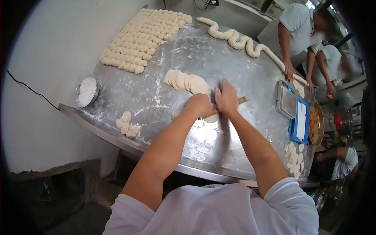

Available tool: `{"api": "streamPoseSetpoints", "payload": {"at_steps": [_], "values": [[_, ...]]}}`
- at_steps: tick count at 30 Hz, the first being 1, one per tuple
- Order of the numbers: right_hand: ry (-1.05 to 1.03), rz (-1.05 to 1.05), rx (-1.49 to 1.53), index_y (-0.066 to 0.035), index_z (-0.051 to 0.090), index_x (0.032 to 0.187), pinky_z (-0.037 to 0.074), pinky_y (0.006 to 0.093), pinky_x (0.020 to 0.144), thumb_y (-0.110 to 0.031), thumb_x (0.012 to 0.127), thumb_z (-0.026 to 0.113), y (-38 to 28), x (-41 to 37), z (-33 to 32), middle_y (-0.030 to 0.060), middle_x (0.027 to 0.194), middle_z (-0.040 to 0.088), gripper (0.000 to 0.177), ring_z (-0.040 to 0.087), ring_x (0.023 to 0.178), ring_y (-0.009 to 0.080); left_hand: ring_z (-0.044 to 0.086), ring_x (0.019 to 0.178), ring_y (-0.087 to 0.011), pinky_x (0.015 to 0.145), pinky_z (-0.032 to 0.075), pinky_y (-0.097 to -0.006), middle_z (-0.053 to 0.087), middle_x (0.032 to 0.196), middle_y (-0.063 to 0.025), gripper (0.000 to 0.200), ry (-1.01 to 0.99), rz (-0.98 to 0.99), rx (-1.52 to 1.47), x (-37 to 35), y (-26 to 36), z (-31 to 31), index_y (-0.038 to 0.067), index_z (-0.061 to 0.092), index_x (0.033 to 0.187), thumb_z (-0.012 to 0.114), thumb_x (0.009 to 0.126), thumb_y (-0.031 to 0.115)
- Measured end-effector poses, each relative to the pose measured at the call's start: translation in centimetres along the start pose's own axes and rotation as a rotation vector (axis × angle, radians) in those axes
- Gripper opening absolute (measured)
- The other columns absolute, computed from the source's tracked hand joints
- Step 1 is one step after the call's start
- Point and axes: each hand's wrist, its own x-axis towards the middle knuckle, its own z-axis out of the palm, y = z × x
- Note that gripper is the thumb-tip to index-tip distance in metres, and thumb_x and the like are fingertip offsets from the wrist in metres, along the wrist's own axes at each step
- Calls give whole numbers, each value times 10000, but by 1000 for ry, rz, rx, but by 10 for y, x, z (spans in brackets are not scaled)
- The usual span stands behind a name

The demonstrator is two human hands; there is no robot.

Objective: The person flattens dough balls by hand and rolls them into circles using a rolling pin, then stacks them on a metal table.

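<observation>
A wooden rolling pin (241, 100) lies slantwise under both my hands, its right end sticking out. My left hand (199, 105) is closed over the pin's left part. On the pin beside it, my right hand (227, 98) presses with its palm, fingers stretched forward and a little blurred. Below the pin shows a round dough wrapper (212, 118), partly covered. Just beyond my left hand, several flat dough rounds (186, 81) overlap in a row. A small piece of dough (175, 115) sits left of my left wrist, partly hidden by the forearm.
Dough balls (145, 37) fill the far left of the floured metal table (188, 135). A flour bowl (87, 91) and dough pieces (127, 125) are at left. A dough rope (235, 40) reaches a co-worker's hands (289, 70). At right are a scale (287, 101), blue tray (300, 120), filling pan (315, 123) and wrappers (294, 158).
</observation>
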Motion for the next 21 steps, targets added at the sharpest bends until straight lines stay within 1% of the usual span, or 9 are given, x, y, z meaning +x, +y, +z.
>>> {"api": "streamPoseSetpoints", "payload": {"at_steps": [3, 6, 9, 12, 14, 15, 19, 20, 21], "values": [[61, -186, -189, -43, 602, 1470, 262, 613, 1264, -329, 1063, 567, 45, -91, -5, 211, 1578, 545, 499, 471, 1454, 427, 785, 989, -402, 897, 617, -489, 795, 1026, -270, 434, 98, 13, -193, 18, -8, 18, -48, 806, 1038, 731, 983, 376], [-22, -307, -197, -69, 578, 1527, 197, 669, 1279, -330, 1085, 531, 78, -168, -36, 241, 1610, 469, 515, 378, 1504, 491, 796, 830, -374, 809, 631, -463, 795, 896, -254, 360, -143, -266, -620, 24, -5, 15, -49, 812, 1012, 742, 966, 302], [-100, -227, -242, -63, 546, 1558, 208, 681, 1270, -354, 1079, 537, 69, -146, -36, 254, 1636, 449, 561, 400, 1494, 502, 781, 706, -349, 752, 631, -440, 776, 798, -246, 298, -287, -166, -303, 2, -2, -5, -43, 814, 995, 732, 935, 237], [-66, -97, -292, -38, 463, 1598, 243, 649, 1267, -445, 1059, 533, 24, -55, -6, 256, 1666, 428, 679, 426, 1501, 466, 784, 806, -385, 793, 625, -427, 782, 861, -259, 389, -286, -61, -80, -2, 6, -14, -98, 785, 1009, 790, 912, 279], [-4, -9, -214, 5, 390, 1607, 299, 625, 1245, -460, 1055, 537, 2, -1, 10, 251, 1654, 439, 737, 420, 1511, 448, 790, 898, -399, 825, 627, -449, 780, 946, -291, 342, -108, -97, -84, -3, 3, -9, -67, 801, 990, 800, 864, 251], [105, 10, -202, 6, 461, 1555, 346, 629, 1206, -431, 1059, 548, -6, 13, 18, 249, 1576, 519, 667, 459, 1484, 436, 792, 944, -406, 841, 628, -459, 779, 988, -307, 320, -15, -110, -86, -4, 0, -6, -51, 809, 980, 805, 840, 237], [-45, 129, 59, -23, 610, 1432, 340, 612, 1221, -318, 1054, 590, -19, -43, -23, 214, 1488, 621, 480, 553, 1383, 420, 785, 909, -417, 813, 624, -447, 782, 948, -285, 423, 111, -15, -120, 13, -16, 12, -89, 782, 1034, 805, 920, 318], [136, -60, -76, -49, 620, 1428, 293, 629, 1245, -299, 1059, 578, 20, -76, 5, 196, 1519, 599, 448, 528, 1402, 423, 785, 947, -419, 826, 628, -454, 781, 987, -295, 379, 108, -20, -169, 17, -18, 16, -78, 791, 1002, 810, 907, 289], [94, -139, -187, -61, 613, 1452, 226, 660, 1264, -312, 1074, 549, 34, -113, 1, 207, 1557, 547, 458, 467, 1448, 453, 784, 986, -421, 839, 631, -460, 779, 1026, -305, 335, 103, -27, -218, 18, -19, 17, -66, 800, 970, 816, 894, 260]]}}
